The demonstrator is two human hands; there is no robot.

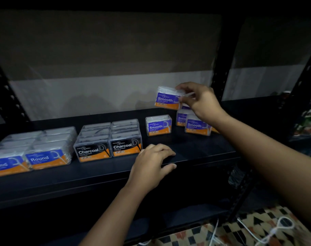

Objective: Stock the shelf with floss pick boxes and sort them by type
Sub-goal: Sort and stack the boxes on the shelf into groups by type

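The left hand point(151, 164) is resting on the front edge of the dark shelf point(98, 174), its grip released, fingers loosely bent and holding nothing. The right hand point(199, 102) is pinching a Smooth box point(167, 98) in the air, grip grasping its right end, just above and behind the lone Smooth box point(158, 125) standing on the shelf. Right of that lone box more Smooth boxes point(195, 126) are sitting clustered under the right wrist, while left of it the Charcoal boxes point(108, 141) are standing in two rows and, farther left, the Round boxes point(35, 150) are standing in rows too.
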